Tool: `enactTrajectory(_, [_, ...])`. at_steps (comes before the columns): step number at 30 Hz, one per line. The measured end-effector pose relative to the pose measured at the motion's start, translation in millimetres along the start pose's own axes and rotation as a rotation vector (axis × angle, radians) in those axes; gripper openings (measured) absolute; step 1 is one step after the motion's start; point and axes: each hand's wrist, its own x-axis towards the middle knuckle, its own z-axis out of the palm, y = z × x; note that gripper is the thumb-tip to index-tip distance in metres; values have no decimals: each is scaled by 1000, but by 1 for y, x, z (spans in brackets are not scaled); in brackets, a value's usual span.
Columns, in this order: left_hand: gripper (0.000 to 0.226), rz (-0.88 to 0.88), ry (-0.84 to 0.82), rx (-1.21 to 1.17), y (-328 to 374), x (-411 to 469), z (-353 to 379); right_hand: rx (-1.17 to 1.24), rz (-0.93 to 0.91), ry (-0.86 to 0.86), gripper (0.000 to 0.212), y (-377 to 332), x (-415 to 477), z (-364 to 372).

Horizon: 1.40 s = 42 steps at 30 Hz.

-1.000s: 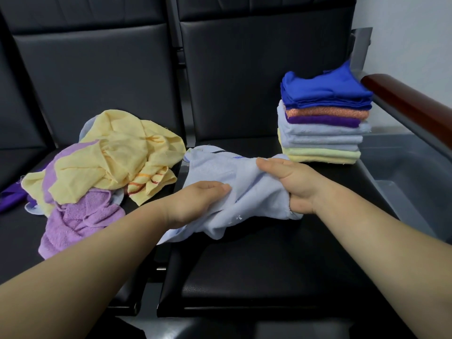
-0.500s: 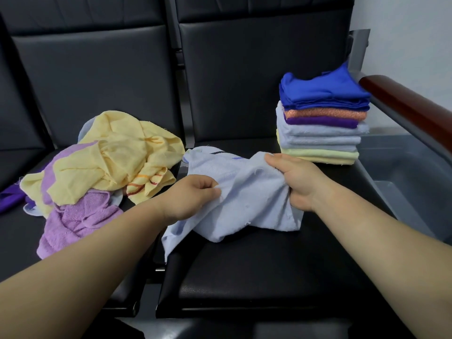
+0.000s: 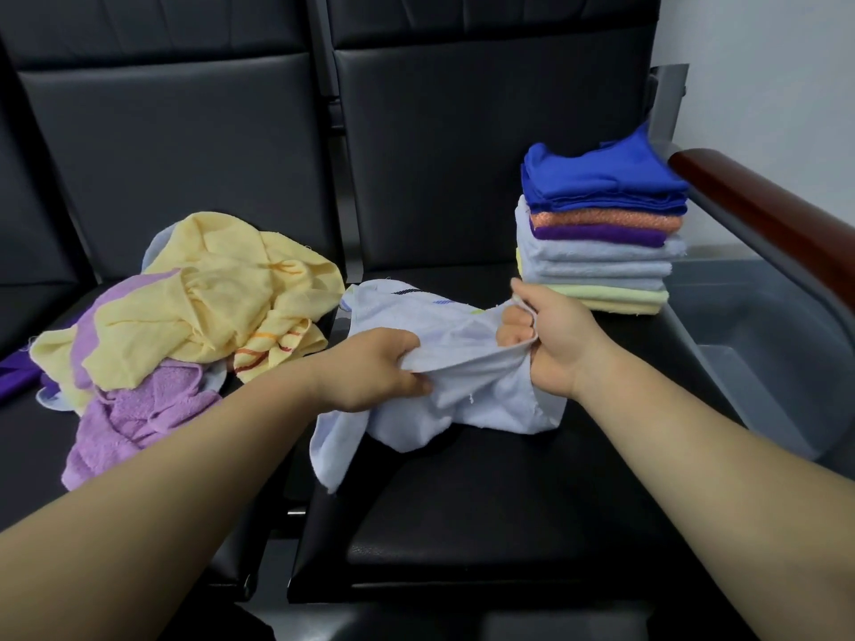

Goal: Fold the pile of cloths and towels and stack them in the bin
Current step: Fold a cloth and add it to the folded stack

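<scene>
Two hands grip one pale blue cloth [image 3: 467, 386] above the black seat [image 3: 486, 525]; the left hand [image 3: 374, 372] pinches a bunched fold near its middle; the right hand [image 3: 550, 340] closes on its upper right edge, fingers curled into the fabric; a loose corner hangs over the seat's left edge; the unfolded pile [image 3: 185, 316] of yellow and lilac cloths lies on the adjoining seat to the left; a folded stack [image 3: 601, 233] stands behind the right hand, beside the wooden armrest [image 3: 763, 215]; a grey bin [image 3: 777, 344] sits to the right.
</scene>
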Motion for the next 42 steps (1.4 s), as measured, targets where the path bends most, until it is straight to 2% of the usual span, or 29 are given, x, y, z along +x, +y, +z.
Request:
enactTrajectory(2, [30, 28, 49, 111, -8, -4, -8, -423, -100, -57, 28, 0, -8, 0])
enactTrajectory(4, [21, 31, 144, 152, -15, -8, -15, -873, -134, -169, 14, 0, -17, 2])
enactTrajectory(6, [19, 18, 239, 152, -21, -11, -21, -1301, -105, -277, 20, 4, -24, 5])
enactTrajectory(8, [25, 10, 283, 105, -20, -16, -23, -1575, -109, -344, 17, 12, -24, 5])
enactTrajectory(9, [26, 3, 284, 73, -19, -18, -23, -1631, -116, -336, 29, 17, -21, 3])
enactTrajectory(11, [26, -30, 276, -17, -17, -18, -21, -1652, -185, -255, 40, 23, -17, 4])
enactTrajectory(15, [37, -38, 305, -260, -7, -20, -18, -1714, -431, -169, 29, 20, -23, 13])
enactTrajectory(18, [32, -5, 287, -309, 7, -26, -23, -1676, -335, -221, 21, 18, -28, 17])
enactTrajectory(21, [36, 50, 162, -149, 15, -34, -30, -1844, -191, -307, 27, 15, -35, 16])
enactTrajectory(23, [42, 39, 48, 99, 14, -37, -28, -1917, -253, -252, 26, 8, -34, 17])
enactTrajectory(25, [44, 13, -25, 219, 9, -38, -24, -1859, -416, -196, 31, 1, -32, 16])
enactTrajectory(27, [40, 20, -40, 195, 0, -38, -23, -1644, -462, -212, 35, -2, -34, 17])
enactTrajectory(29, [37, 31, -16, 97, -8, -38, -27, -1439, -366, -286, 36, -4, -41, 18])
enactTrajectory(31, [38, 49, 0, -3, -12, -40, -31, -1464, -221, -367, 41, -1, -50, 18])
enactTrajectory(33, [36, 70, -26, -134, -11, -41, -31, -1651, -113, -371, 43, 5, -52, 16])
enactTrajectory(36, [33, 78, -75, -250, -3, -40, -27, -1833, -197, -262, 28, 10, -45, 14])
enactTrajectory(39, [43, 73, -86, -56, 2, -36, -22, -1701, -343, -203, 28, 5, -41, 14])
enactTrajectory(42, [42, 67, -53, -40, -2, -36, -22, -1445, -271, -243, 43, -3, -48, 12])
